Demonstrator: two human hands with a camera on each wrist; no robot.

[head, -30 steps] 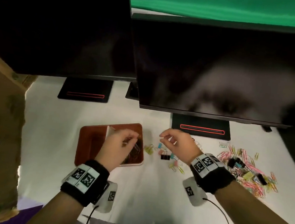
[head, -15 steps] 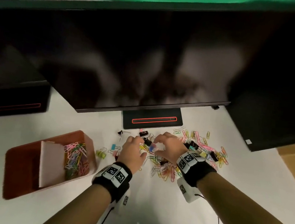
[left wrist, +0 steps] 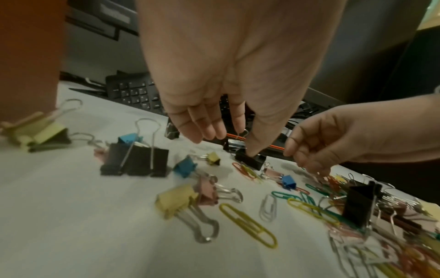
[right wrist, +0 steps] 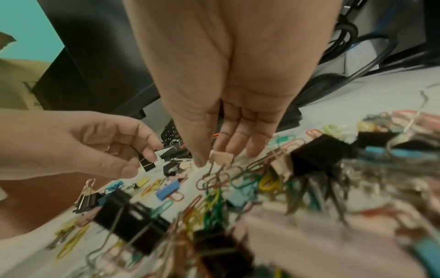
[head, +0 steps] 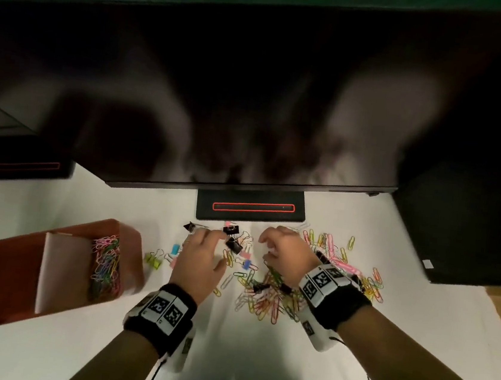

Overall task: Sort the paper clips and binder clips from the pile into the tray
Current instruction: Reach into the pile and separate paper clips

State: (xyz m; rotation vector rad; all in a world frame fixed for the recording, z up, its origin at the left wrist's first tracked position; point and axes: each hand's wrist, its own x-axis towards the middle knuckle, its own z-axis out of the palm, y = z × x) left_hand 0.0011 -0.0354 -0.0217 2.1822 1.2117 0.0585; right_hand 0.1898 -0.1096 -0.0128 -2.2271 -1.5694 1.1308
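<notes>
A brown tray (head: pixel 14 275) sits at the left; its right compartment holds several coloured paper clips (head: pixel 106 264). The pile of paper clips and binder clips (head: pixel 274 298) spreads over the white table in front of the monitor stand. My left hand (head: pixel 220 238) reaches over the pile's left edge and pinches a small black binder clip (left wrist: pixel 250 159) between thumb and fingers. My right hand (head: pixel 267 248) hovers over the pile's middle, with thumb and fingers on a pale pink binder clip (right wrist: pixel 221 158) whose wire handle hangs down.
A large black monitor (head: pixel 253 96) overhangs the table, its stand (head: pixel 250 208) just behind the hands. Loose yellow (head: pixel 153 260), blue and pink binder clips lie between tray and pile. A keyboard (left wrist: pixel 135 94) lies behind. A dark box (head: pixel 472 230) stands at the right.
A second ago my left hand was over the tray; it has moved right to the pile and taken a black binder clip. My right hand stayed at the pile.
</notes>
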